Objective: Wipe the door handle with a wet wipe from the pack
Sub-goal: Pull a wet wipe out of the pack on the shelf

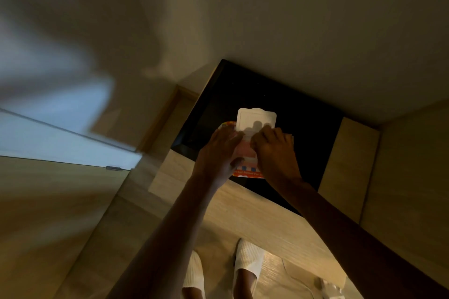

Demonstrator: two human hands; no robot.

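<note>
A wet wipe pack [245, 170] with an orange, red and blue printed wrapper lies on a black surface [303, 133]. Its white lid flap [256, 118] stands open, tilted away from me. My left hand [220, 153] grips the pack's left side, thumb on its near edge. My right hand [275, 150] rests on the pack's opening, fingertips closed at the middle; whether a wipe is pinched there is hidden. No door handle is clearly visible; the left of the view is blurred.
The black surface sits on a light wooden cabinet [347, 160] against a pale wall. A small metal hinge [113, 168] shows on a wooden panel at the left. Below are my feet in white slippers [249, 257] on a wooden floor, with a white cable [291, 274].
</note>
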